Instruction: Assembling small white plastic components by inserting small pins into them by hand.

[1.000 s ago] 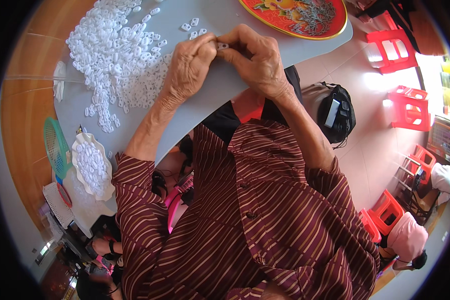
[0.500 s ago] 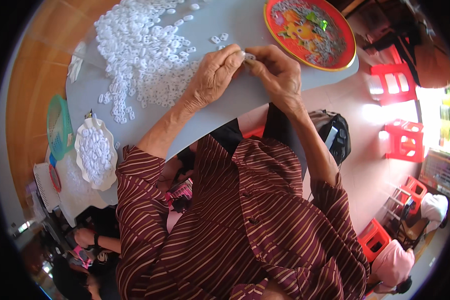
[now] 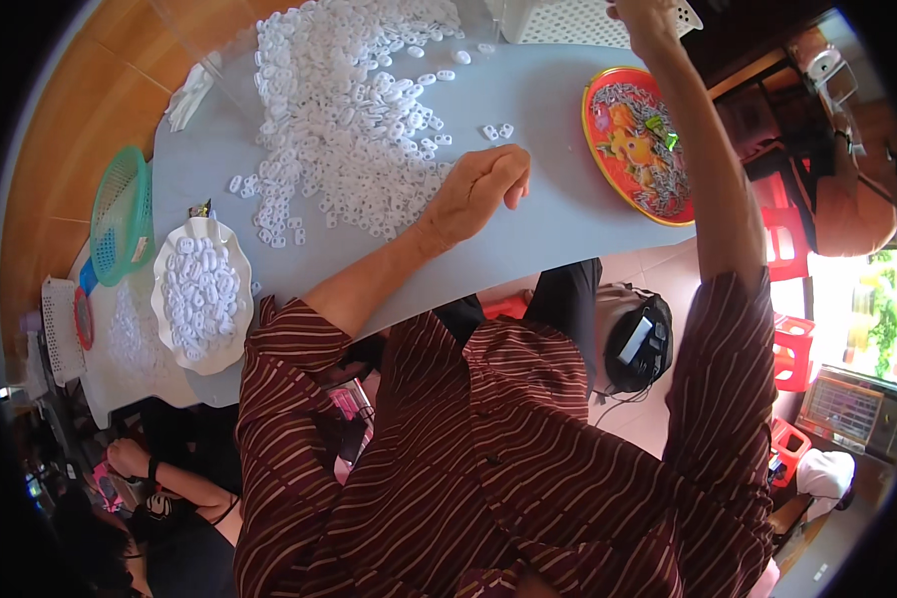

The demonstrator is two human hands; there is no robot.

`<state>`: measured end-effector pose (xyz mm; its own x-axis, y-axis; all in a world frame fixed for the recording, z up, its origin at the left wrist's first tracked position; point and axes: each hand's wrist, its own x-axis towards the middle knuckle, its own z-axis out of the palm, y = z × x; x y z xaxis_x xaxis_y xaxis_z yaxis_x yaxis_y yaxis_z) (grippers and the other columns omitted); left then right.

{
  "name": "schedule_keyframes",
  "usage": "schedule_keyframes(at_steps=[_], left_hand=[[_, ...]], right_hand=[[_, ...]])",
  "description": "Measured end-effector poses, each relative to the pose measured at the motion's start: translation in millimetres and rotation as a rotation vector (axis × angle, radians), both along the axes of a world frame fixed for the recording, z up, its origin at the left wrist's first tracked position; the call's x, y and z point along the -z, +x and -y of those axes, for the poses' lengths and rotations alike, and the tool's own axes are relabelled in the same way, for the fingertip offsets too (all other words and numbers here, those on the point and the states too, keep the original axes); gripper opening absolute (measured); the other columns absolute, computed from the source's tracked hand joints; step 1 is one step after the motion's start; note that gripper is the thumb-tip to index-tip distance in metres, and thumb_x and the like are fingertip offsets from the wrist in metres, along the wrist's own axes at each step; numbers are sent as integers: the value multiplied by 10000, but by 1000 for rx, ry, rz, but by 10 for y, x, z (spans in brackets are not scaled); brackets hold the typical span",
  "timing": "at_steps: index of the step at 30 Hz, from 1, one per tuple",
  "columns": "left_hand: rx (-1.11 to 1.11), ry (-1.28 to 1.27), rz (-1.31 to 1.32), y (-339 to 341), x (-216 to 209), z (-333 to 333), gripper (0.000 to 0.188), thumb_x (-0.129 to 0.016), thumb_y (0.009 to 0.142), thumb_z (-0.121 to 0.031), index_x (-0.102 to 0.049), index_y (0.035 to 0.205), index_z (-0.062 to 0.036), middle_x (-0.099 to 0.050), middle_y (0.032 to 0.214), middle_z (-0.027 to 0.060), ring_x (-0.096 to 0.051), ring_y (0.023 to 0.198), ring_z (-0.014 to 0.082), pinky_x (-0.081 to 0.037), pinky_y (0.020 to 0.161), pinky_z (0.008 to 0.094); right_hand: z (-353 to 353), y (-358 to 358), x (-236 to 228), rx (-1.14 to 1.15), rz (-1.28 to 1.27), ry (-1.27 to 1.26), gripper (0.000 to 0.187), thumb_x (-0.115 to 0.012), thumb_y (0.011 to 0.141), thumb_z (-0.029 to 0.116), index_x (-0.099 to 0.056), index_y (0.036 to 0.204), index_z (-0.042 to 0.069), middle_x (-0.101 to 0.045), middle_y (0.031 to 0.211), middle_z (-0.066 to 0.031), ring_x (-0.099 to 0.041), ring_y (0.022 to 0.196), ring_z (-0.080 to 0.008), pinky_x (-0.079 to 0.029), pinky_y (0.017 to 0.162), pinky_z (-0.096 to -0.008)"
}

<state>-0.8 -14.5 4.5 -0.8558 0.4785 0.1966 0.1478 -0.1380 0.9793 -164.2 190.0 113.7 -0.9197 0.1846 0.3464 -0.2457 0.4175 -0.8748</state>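
My left hand (image 3: 480, 192) is curled into a loose fist just above the grey table, beside a large spread of small white plastic pieces (image 3: 334, 115) with holes in them. What its fingers hold, if anything, is hidden. Two loose white pieces (image 3: 497, 132) lie just beyond that hand. At the far edge my right hand (image 3: 650, 25) reaches over a white perforated basket (image 3: 568, 26); its fingers are partly cut off by the picture's edge. Under the right forearm sits a round red tray (image 3: 623, 149) with many small grey metal parts and a green wrapper.
A white scalloped dish (image 3: 240, 324) of white pieces stands at the left, near a green mesh basket (image 3: 120, 224). Whitish cloth or gloves (image 3: 191, 92) lie at the table's far left. A black bag (image 3: 640, 344) and red stools are on the right. Other people sit nearby.
My hands, earlier together over the table with a small piece between the fingers, are now apart. The right hand has moved far forward to the white basket, and the view has shifted.
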Motion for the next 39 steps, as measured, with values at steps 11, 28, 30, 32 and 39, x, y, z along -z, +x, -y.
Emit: schedule_keyframes(at_steps=[11,28,30,32,39], left_hand=[[47,-93,17,48,-77,-56,384,-384,963,-293,-466,712,-15,-458,624,21,-450,622,120,-399,627,272],[26,-93,-20,85,-26,-68,348,-406,948,-271,-486,727,-15,-445,600,22,-451,583,112,-390,571,283],[36,-95,-14,65,-8,-64,349,-408,949,-273,-488,730,-13,-443,598,23,-447,584,111,-390,574,279],[41,-85,-1,60,-28,-52,321,-443,938,-249,-498,752,7,-442,591,33,-430,572,116,-395,560,293],[35,-126,-5,73,-62,-47,266,-510,916,-206,-512,773,18,-456,588,66,-420,557,141,-400,553,310]], right_hand=[[869,285,867,-395,-303,837,192,-523,835,38,-644,982,11,-636,982,-189,-622,847,-343,-503,764,-386],[1410,476,761,-808,-138,688,196,-609,849,183,-642,1017,87,-668,763,-105,-642,689,-221,-512,668,-338],[1314,517,673,-750,-68,696,186,-605,849,185,-651,1000,88,-670,765,-108,-644,684,-223,-513,663,-333],[1227,460,677,-639,-126,626,176,-598,847,182,-661,975,78,-672,774,-111,-647,685,-226,-514,663,-331],[1076,516,742,-712,-95,656,159,-594,830,165,-671,918,58,-676,786,-103,-648,691,-215,-514,671,-330]])
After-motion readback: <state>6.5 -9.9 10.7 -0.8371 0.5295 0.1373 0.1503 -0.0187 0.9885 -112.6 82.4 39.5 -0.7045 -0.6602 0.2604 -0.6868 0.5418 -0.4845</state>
